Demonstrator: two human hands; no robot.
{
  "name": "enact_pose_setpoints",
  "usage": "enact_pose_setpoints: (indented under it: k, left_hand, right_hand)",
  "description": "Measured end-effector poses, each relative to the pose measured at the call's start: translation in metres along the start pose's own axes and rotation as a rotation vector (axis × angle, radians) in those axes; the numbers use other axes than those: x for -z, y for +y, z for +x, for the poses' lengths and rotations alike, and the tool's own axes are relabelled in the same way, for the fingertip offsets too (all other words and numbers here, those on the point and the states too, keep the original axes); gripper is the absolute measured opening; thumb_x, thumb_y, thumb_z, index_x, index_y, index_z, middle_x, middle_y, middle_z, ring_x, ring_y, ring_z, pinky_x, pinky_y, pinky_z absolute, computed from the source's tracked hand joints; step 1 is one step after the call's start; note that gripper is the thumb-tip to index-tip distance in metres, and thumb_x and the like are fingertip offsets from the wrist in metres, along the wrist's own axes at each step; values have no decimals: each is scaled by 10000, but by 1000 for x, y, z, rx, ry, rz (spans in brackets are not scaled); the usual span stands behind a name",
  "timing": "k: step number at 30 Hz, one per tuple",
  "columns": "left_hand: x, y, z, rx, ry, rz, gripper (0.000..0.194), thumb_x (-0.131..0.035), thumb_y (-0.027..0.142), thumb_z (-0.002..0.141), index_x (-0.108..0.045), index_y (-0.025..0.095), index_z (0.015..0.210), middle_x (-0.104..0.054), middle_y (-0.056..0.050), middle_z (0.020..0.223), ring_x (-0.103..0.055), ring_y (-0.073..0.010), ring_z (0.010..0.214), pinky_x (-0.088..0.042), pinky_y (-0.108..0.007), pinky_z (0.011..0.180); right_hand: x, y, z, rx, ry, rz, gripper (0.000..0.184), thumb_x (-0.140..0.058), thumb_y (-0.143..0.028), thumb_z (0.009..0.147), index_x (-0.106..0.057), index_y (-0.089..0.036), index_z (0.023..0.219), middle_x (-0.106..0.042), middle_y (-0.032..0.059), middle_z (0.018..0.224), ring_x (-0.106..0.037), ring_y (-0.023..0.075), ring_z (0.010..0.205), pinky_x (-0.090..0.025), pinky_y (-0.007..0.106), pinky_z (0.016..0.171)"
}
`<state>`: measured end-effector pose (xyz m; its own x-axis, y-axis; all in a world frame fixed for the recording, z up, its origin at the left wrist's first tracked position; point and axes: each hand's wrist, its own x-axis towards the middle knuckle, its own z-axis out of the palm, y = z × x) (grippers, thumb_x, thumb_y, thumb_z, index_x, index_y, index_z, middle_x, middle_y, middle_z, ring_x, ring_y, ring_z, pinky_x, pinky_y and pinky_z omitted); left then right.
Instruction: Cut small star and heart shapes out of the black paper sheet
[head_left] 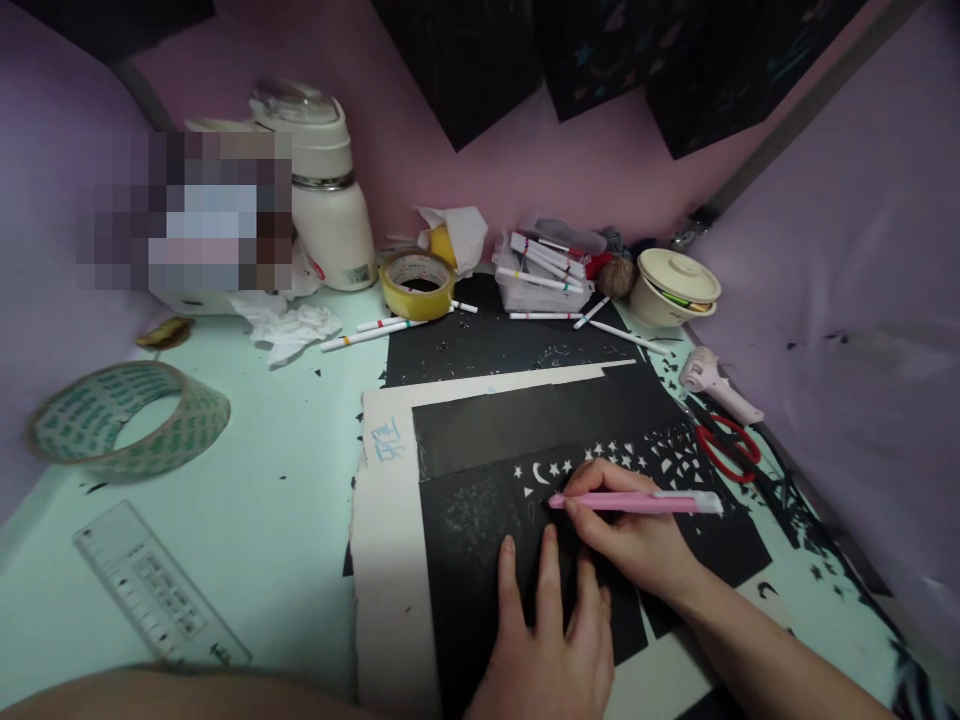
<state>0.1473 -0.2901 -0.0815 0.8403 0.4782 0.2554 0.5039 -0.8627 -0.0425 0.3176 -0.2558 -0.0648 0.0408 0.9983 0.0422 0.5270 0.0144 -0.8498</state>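
My right hand (637, 545) pinches a slim pink craft knife (630, 503) with a white end. Its tip rests at the black paper (480, 520), close to a small outlined shape. Stars, a crescent and triangular pieces are cut through this paper, showing white above and right of the knife. My left hand (551, 640) lies flat on the sheet just below, fingers apart and holding nothing. Faint drawn lines cover the paper left of the knife. Under the sheet is a white board (390, 560) with a ragged left edge and blue writing.
On the left are a wide tape roll (75, 420) and a clear ruler (161, 585). Behind stand a white bottle (330, 215), yellow tape (416, 300), a marker box (544, 290) and a lidded bowl (667, 300). A pink glue gun (720, 385) and red-handled scissors (709, 450) lie right, among black scraps.
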Motion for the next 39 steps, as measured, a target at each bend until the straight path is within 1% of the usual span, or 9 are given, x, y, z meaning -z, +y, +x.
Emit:
enact_pose_setpoints:
  k: [4, 6, 10, 16, 23, 28, 32, 34, 39]
  left_hand:
    - [8, -10, 2, -52, -24, -19, 375, -362, 361, 965, -611, 284, 1235, -546, -44, 1340, -484, -356, 1206, -433, -558, 892]
    - [10, -11, 2, -57, -53, -55, 409, -414, 448, 934, -613, 260, 1236, -547, -64, 1342, -464, -378, 1222, -414, -585, 913]
    - [13, -9, 4, -105, -210, -156, 858, -496, 777, 720, -530, 181, 1337, -457, -148, 1426, -359, -458, 1290, -352, -670, 962]
    - [26, -9, 8, -104, -433, -217, 1085, -519, 825, 649, -337, 126, 1458, -301, -188, 1515, -194, -489, 1374, -212, -729, 1037]
    - [34, -11, 9, -114, -469, -229, 1095, -471, 829, 680, -274, 104, 1477, -238, -192, 1537, -112, -482, 1401, -172, -732, 1051]
    - [33, -12, 10, -112, -482, -222, 1105, -498, 819, 672, -258, 106, 1481, -208, -204, 1541, -111, -485, 1400, -170, -735, 1049]
    - [31, -11, 10, -112, -494, -231, 1081, -466, 820, 694, -255, 112, 1483, -216, -200, 1541, -122, -483, 1399, -167, -737, 1049]
    - [29, -11, 10, -114, -488, -237, 1075, -482, 809, 694, -262, 112, 1481, -230, -199, 1537, -136, -480, 1398, -176, -736, 1049]
    - [28, -14, 13, -103, -459, -246, 902, -515, 718, 761, -360, 156, 1449, -258, -179, 1533, -190, -465, 1392, -266, -693, 1039]
  right_hand:
    - [-1, 0, 0, -17, 17, 2, 91, -593, -214, 823, -607, -190, 737, -689, 37, 726, -612, 158, 637, -457, 246, 543]
    - [-2, 0, 0, -16, 36, -2, 91, -595, -215, 812, -606, -187, 726, -676, 34, 706, -598, 155, 620, -446, 245, 531]
    - [-3, -1, 1, -6, 66, -13, 91, -595, -212, 795, -614, -182, 711, -647, 21, 671, -571, 146, 598, -430, 240, 520]
    - [-1, 0, 3, -21, 160, 64, 79, -613, -226, 792, -623, -184, 726, -632, 0, 669, -552, 128, 587, -443, 234, 543]
    - [5, -11, -7, -95, 267, 197, 194, -626, -361, 844, -674, -174, 858, -634, 1, 651, -552, 116, 521, -455, 229, 496]
    - [5, -18, -15, -184, 196, 156, 160, -650, -332, 821, -675, -182, 871, -678, 20, 720, -618, 139, 594, -489, 233, 539]
    - [-4, -8, -17, -55, 252, -4, 111, -596, -247, 816, -635, -181, 736, -649, 11, 659, -597, 140, 589, -463, 233, 542]
    - [-7, -3, -17, 27, 226, -69, 109, -571, -223, 816, -629, -182, 735, -641, 8, 649, -580, 135, 568, -446, 231, 527]
    - [-8, 2, -17, 55, 170, -99, 112, -555, -214, 845, -639, -188, 778, -666, 15, 690, -606, 139, 595, -463, 231, 542]
